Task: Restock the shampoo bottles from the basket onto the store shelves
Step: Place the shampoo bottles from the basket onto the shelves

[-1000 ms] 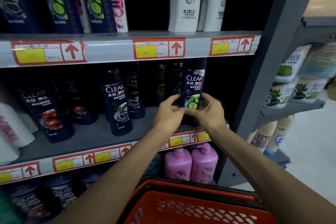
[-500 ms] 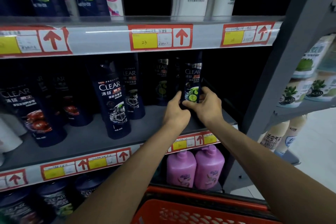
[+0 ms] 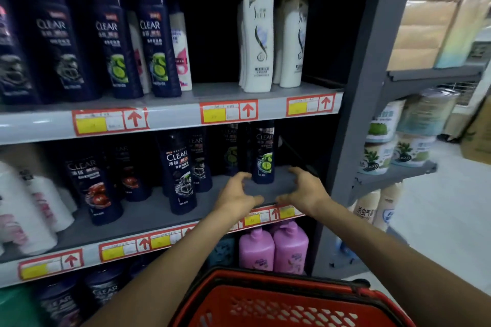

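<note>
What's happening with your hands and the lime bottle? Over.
Left hand and right hand open, empty. Lime bottle upright on middle shelf, hands off it. Nothing blocking.

A shop aisle, grey metal shelves (image 3: pixel 170 119) lined with shampoo bottles (image 3: pixel 180 178), red-and-yellow price tags (image 3: pixel 228 113) on shelf edges, red basket (image 3: pixel 279 302) at bottom, probably tissue packs (image 3: pixel 425 26) upper right

navy lime-print shampoo bottle (image 3: pixel 263 152), red lattice basket (image 3: pixel 287 308), grey shelf (image 3: pixel 148 212)

dim shelves (image 3: pixel 159 211) with black recesses, brighter floor (image 3: pixel 438 207) at right, soft blur and wide-angle bending toward the edges
</note>
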The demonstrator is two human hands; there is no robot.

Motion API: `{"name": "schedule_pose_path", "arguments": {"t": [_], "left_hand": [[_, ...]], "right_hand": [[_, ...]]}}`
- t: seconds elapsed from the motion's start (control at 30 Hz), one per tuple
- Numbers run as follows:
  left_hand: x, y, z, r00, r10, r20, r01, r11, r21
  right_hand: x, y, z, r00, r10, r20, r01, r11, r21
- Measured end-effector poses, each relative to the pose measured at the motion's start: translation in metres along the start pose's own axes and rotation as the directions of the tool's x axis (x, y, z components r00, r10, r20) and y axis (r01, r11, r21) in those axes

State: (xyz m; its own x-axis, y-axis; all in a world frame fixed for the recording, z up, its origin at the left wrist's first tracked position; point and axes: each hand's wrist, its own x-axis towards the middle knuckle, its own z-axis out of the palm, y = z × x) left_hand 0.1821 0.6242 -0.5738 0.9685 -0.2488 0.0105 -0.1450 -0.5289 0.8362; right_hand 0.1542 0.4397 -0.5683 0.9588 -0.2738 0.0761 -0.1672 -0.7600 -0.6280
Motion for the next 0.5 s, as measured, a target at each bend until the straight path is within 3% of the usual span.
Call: {"name": "schedule_pose_path", "arguments": {"t": [0.17,0.3,0.5], "left_hand": [[-0.045,0.007,-0.011,0.996,0.088,0.031,-0.092,0.974,0.207],[-0.089,0.01,-0.005,0.983,0.152,0.101,-0.181,0.891,0.417],[-0.151,-0.001,0.031,0.952,0.225,0.207,-0.3,0.815,0.496]], "right_hand": [[-0.066,-0.001,-0.03,0.993,-0.097,0.07,0.108,0.977,-0.181],[-0.121,0.018,-0.037,0.986,-0.129,0.109,0.152,0.957,-0.246],[-0.18,0.066,-0.034,0.977,-0.084,0.198,0.152,0.921,-0.36]]}}
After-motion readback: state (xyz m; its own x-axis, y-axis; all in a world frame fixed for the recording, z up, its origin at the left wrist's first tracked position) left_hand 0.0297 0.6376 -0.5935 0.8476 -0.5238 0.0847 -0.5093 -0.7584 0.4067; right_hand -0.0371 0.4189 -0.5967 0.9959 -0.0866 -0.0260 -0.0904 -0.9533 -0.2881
